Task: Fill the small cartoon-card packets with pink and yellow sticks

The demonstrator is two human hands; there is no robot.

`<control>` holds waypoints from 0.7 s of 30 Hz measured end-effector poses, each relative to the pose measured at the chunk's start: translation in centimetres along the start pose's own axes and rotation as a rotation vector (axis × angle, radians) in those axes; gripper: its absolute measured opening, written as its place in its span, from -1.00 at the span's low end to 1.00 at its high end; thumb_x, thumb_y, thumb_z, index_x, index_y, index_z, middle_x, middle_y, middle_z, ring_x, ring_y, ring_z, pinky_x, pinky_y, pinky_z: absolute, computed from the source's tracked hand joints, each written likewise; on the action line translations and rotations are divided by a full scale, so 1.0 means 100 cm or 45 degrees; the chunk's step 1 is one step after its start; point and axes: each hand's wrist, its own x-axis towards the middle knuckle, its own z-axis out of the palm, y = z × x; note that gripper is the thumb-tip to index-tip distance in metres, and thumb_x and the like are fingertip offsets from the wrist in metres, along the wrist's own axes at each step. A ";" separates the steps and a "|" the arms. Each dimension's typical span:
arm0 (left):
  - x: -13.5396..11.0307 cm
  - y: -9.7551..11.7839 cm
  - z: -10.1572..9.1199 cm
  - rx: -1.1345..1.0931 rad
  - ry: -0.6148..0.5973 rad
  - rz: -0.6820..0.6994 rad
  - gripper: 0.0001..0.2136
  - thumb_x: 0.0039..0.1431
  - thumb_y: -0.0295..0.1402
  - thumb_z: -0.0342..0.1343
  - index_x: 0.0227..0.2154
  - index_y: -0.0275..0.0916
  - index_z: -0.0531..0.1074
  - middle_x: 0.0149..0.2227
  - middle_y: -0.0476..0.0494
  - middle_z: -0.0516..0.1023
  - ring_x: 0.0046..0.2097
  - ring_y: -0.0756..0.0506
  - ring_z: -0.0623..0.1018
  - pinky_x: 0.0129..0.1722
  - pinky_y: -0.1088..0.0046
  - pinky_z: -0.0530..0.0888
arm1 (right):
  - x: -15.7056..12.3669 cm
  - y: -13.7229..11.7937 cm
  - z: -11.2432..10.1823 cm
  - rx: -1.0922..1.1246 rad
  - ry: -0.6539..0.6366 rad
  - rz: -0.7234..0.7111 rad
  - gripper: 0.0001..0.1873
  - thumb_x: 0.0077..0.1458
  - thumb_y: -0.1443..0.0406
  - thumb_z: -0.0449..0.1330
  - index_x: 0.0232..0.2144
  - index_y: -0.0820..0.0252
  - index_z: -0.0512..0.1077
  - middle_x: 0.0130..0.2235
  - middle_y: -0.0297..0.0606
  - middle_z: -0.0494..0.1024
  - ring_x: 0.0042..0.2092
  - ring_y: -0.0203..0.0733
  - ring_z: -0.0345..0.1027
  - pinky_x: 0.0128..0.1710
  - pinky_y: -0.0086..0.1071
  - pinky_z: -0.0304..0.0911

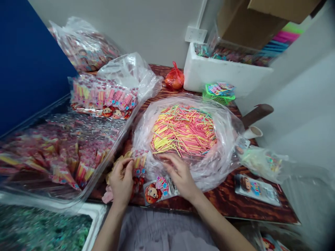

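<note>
My left hand is at the table's front edge, its thumb and forefinger pinched together. The fingertips are beside a small printed packet of coloured sticks; whether they grip it or something smaller I cannot make out. My right hand has thumb and fingers apart, just over the near rim of a large clear plastic bag. Loose thin pink, yellow and green sticks fill that bag. Flat packets with a cartoon monkey lie between my hands, partly under the right one.
On the left stands a clear tub of filled packets, with a bulk bag of packets behind. A white foam box, a green basket and a red bag stand at the back. Flat packaging lies right.
</note>
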 end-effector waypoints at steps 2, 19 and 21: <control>0.006 -0.011 0.004 0.284 0.080 0.149 -0.79 0.23 -0.25 0.04 -0.26 -0.26 0.49 -0.23 -0.16 0.54 -0.15 -0.17 0.50 -0.05 0.25 0.40 | -0.004 0.025 -0.017 -0.184 0.103 0.076 -0.84 0.25 0.32 0.07 -0.22 0.12 0.47 -0.21 -0.24 0.53 -0.11 -0.13 0.37 -0.07 -0.26 0.22; -0.006 0.011 -0.002 0.458 0.052 0.374 -0.71 0.28 -0.30 0.01 0.02 -0.23 0.39 0.00 -0.24 0.46 0.06 -0.21 0.42 0.09 0.20 0.34 | 0.074 0.088 -0.003 -1.525 -0.288 -0.412 -0.82 0.18 0.41 0.05 -0.21 0.30 0.44 -0.18 -0.01 0.44 -0.13 0.06 0.19 -0.09 -0.11 0.08; -0.005 0.010 -0.001 0.436 0.047 0.372 -0.72 0.27 -0.30 0.02 0.00 -0.22 0.40 -0.01 -0.23 0.46 0.05 -0.20 0.43 0.08 0.21 0.35 | 0.079 0.093 -0.001 -1.571 -0.311 -0.482 -0.81 0.21 0.41 0.02 -0.25 0.30 0.44 -0.20 -0.02 0.45 -0.13 0.05 0.19 -0.08 -0.10 0.07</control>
